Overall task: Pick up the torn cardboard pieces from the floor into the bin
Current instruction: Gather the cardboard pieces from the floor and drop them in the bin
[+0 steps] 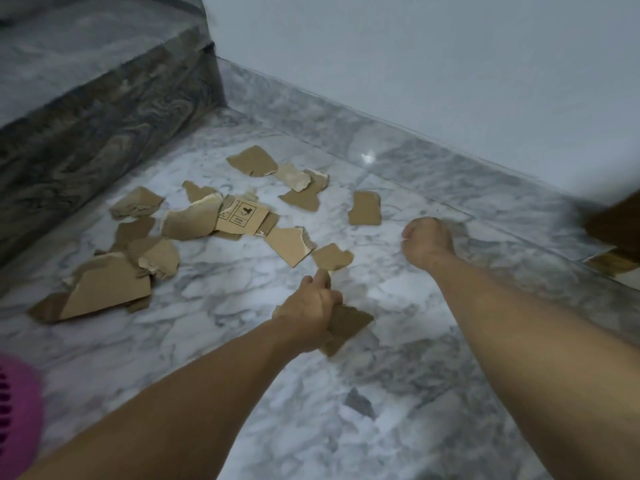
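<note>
**Cardboard scraps on marble, one piece in left hand**

Left hand (309, 308) low over the floor (381, 410), just below frame centre, fingers curled round a torn cardboard piece (346, 327) that juts out toward 4 o'clock from the fist. Fingertips reaching toward 12 o'clock, close to a small scrap (332, 257); contact with it hard to tell.

Right hand (428, 241) out at 2 o'clock from the left, closed into a fist, knuckles up. Nothing clearly seen inside it; a blurred brownish patch just behind it, unclear whether held or lying on the floor.

Remaining scraps spread across the floor from 9 to 12 o'clock of the left hand:
- large flat sheet (104, 292) at 9 o'clock, overlapping smaller bits beneath.
- printed piece (242, 216) with black symbols at 11 o'clock, lying on crumpled neighbours.
- wedge (289, 245) with a ragged corrugated edge just beyond the small scrap.
- upright-looking rectangle (364, 208) alone at 1 o'clock, apart from the rest.
- far cluster (254, 161) at 12 o'clock, near the skirting.

Pink bin (17, 410), slotted wall, cut off by the frame edge at 8 o'clock, well apart from the scraps.

Dark marble step (104, 109) at 10 o'clock. Pale wall (415, 64) across the top. Brown wooden object (616, 223), blurred, at the frame edge at 3 o'clock.
</note>
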`<state>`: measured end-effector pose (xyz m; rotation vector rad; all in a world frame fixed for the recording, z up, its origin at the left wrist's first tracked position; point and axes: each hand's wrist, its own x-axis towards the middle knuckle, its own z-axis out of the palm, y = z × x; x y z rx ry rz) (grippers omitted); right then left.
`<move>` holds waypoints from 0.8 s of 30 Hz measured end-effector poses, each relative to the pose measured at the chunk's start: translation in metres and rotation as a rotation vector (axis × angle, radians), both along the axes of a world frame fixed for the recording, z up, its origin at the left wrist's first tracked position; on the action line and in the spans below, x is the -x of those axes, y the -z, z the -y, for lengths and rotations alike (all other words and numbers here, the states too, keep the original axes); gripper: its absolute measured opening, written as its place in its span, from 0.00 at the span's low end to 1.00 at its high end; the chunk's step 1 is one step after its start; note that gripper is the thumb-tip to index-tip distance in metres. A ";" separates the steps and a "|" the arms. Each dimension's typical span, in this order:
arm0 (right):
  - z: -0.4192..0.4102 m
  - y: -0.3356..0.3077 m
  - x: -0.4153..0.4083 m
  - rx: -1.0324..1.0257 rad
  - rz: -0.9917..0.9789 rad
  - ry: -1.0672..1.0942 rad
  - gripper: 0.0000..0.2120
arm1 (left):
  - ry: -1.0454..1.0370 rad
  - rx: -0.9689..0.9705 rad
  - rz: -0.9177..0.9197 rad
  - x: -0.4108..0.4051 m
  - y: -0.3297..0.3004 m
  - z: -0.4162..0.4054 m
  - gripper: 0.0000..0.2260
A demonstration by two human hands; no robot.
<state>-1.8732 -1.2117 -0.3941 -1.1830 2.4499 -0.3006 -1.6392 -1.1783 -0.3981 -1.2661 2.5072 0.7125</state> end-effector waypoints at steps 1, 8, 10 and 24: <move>0.002 0.001 -0.007 0.030 0.034 0.025 0.13 | -0.055 0.037 0.013 -0.002 0.001 0.001 0.19; 0.020 -0.005 -0.058 0.045 0.066 -0.132 0.19 | -0.283 0.105 0.119 -0.023 0.000 0.019 0.21; 0.027 -0.006 -0.079 -0.003 0.078 -0.208 0.21 | -0.361 0.049 0.086 -0.037 0.000 0.028 0.24; 0.086 -0.031 -0.147 -0.014 0.081 -0.491 0.29 | -0.743 0.005 -0.051 -0.133 -0.012 0.070 0.18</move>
